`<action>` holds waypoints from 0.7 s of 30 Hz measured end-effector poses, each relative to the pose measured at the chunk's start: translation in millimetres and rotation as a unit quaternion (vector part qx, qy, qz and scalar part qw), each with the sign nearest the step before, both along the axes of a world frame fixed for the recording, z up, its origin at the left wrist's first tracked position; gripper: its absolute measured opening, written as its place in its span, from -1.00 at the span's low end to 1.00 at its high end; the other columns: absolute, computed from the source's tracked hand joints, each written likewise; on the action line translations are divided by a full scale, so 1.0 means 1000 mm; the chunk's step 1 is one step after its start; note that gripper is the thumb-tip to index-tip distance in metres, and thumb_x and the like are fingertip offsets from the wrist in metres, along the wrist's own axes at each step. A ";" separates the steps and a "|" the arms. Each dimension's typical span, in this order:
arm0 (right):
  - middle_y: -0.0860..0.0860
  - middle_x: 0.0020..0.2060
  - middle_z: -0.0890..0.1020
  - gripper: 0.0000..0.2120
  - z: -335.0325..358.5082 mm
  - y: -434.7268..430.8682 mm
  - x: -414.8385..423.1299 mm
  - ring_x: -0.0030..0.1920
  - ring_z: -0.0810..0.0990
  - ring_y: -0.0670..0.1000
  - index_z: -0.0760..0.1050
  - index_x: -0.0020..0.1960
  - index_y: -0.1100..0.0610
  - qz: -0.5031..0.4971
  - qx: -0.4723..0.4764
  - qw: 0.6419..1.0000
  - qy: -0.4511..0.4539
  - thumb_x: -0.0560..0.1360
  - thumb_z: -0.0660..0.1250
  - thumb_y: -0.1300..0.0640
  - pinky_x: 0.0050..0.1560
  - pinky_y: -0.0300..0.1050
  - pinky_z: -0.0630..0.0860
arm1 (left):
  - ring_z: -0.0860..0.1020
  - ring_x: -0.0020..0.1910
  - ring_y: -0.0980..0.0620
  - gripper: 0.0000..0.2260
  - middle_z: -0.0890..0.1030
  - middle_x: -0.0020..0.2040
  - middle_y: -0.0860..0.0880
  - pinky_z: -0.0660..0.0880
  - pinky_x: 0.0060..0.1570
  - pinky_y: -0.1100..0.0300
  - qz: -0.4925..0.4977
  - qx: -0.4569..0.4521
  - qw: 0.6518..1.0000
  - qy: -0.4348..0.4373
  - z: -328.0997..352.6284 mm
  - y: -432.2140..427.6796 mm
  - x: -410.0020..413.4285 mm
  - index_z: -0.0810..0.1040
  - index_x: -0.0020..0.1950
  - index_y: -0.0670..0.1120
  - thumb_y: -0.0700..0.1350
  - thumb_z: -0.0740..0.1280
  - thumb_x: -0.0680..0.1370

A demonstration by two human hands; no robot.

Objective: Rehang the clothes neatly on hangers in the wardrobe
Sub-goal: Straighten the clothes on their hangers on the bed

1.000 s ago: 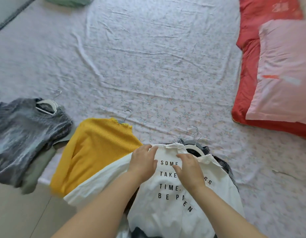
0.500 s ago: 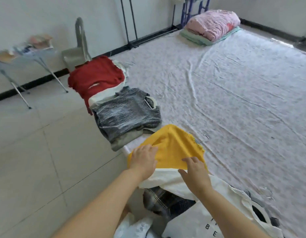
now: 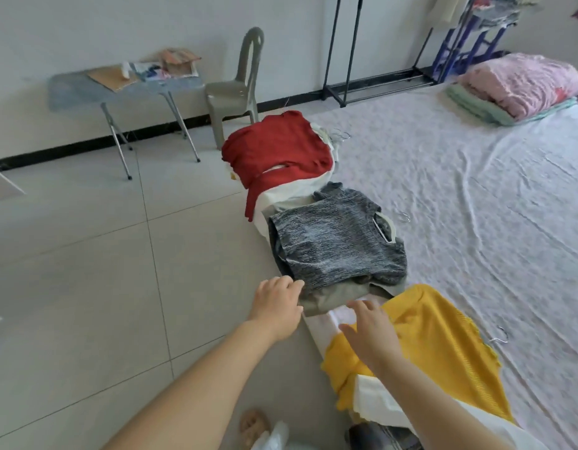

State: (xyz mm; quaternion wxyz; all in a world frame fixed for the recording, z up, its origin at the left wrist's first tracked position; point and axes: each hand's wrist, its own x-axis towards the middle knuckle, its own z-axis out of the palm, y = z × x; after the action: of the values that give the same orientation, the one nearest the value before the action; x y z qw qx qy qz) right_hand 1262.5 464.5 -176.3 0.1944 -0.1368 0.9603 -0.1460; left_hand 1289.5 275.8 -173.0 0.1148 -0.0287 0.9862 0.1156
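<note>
at the bed (image 3: 476,196) edge we are bringing left hand (image 3: 277,307) and right hand (image 3: 369,337), loose and empty, toward the sweater (image 3: 336,245), aiming for its hanger (image 3: 383,229).

Bare forearms (image 3: 200,384), both uncovered down to the lower frame edge. Left hand (image 3: 276,306), right hand (image 3: 372,339) likewise bare. Tan sandal (image 3: 253,427) on one foot, blurred.
</note>
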 end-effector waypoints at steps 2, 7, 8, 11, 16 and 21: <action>0.03 0.25 0.41 -0.60 0.002 -0.029 -0.012 0.25 0.39 0.08 0.33 0.33 0.05 0.002 0.002 1.000 -0.001 0.52 0.25 0.01 0.16 -0.10 0.36 | 0.33 0.30 -0.05 -0.54 0.38 0.32 -0.04 0.22 0.26 0.08 0.013 0.004 1.000 -0.008 0.002 -0.034 -0.008 0.23 0.43 -0.02 0.02 0.19 0.55; 0.01 0.31 0.36 -0.53 0.004 -0.097 -0.057 0.33 0.30 0.08 0.25 0.42 0.03 0.010 -0.003 1.000 -0.020 0.54 0.24 -0.01 0.25 -0.05 0.36 | 0.32 0.31 -0.05 -0.55 0.37 0.33 -0.04 0.22 0.26 0.07 0.033 0.010 0.999 -0.015 0.004 -0.108 -0.038 0.23 0.43 -0.03 0.01 0.17 0.56; 0.01 0.31 0.36 -0.52 0.002 -0.109 -0.068 0.33 0.30 0.08 0.25 0.42 0.04 0.013 -0.004 1.000 -0.024 0.54 0.24 -0.02 0.26 -0.05 0.35 | 0.32 0.31 -0.05 -0.56 0.37 0.33 -0.04 0.22 0.25 0.07 0.038 0.010 0.999 -0.016 0.004 -0.121 -0.047 0.24 0.43 -0.03 0.01 0.17 0.56; 0.02 0.30 0.38 -0.54 -0.004 -0.143 -0.103 0.31 0.32 0.08 0.26 0.40 0.03 0.023 0.005 0.999 -0.021 0.54 0.24 -0.03 0.25 -0.06 0.36 | 0.32 0.32 -0.05 -0.55 0.37 0.34 -0.04 0.23 0.26 0.06 0.045 0.010 0.998 -0.030 0.001 -0.154 -0.077 0.22 0.44 -0.03 0.02 0.17 0.57; 0.02 0.28 0.39 -0.55 -0.017 -0.206 -0.183 0.29 0.34 0.07 0.28 0.38 0.04 0.026 -0.013 0.999 -0.020 0.53 0.25 -0.01 0.24 -0.07 0.37 | 0.32 0.31 -0.06 -0.55 0.37 0.33 -0.04 0.23 0.28 0.05 0.053 -0.007 0.998 -0.032 -0.003 -0.216 -0.154 0.21 0.44 -0.03 0.01 0.17 0.57; 0.04 0.28 0.40 -0.56 -0.012 -0.264 -0.264 0.28 0.35 0.08 0.30 0.36 0.07 0.030 -0.017 0.999 -0.026 0.53 0.26 -0.01 0.23 -0.05 0.40 | 0.35 0.30 -0.07 -0.58 0.40 0.31 -0.04 0.26 0.26 0.05 0.057 -0.023 0.997 -0.041 0.008 -0.272 -0.237 0.26 0.40 -0.04 0.02 0.19 0.56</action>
State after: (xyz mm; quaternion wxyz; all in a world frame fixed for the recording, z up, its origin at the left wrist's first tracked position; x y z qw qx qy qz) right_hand 998.2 200.4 -188.7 0.2214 -0.1651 0.9477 -0.1602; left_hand 1052.3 3.4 -164.9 0.1477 -0.0919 0.9799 0.0978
